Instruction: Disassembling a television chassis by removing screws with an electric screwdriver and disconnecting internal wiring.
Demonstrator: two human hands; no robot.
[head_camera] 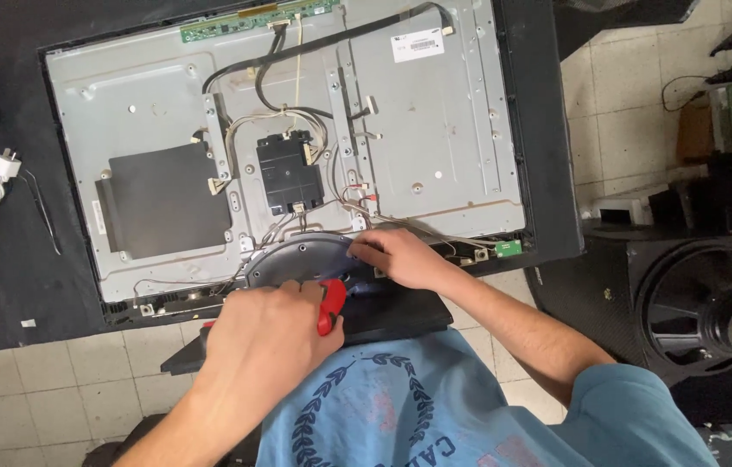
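While the left hand (266, 333) gripped a red-handled tool (329, 304), its fingers wrapped tight round the handle, the right hand (400, 258) rested on the upper right rim of the oval metal stand plate (297, 259), fingers pinched narrow as if on a small screw or fitting; what they held, if anything, could not be made out. The plate lay just ahead of both hands, at the lower edge of the opened television back panel (297, 130), its long axis running left to right. The tool's working end pointed up from the left hand toward the plate and was hidden behind the knuckles. The right hand was the one actually touching the plate; the left sat just below it.

The panel lay face down on the dark worktop (28, 285) and acted as a shallow tray: inside it sat a black power module (290, 173), a black cover sheet (167, 199), looping cables (297, 60) and a green circuit strip (253, 19). A white charger plug (4, 164) lay well apart at left, and a loudspeaker (712, 311) stood on the floor at right.
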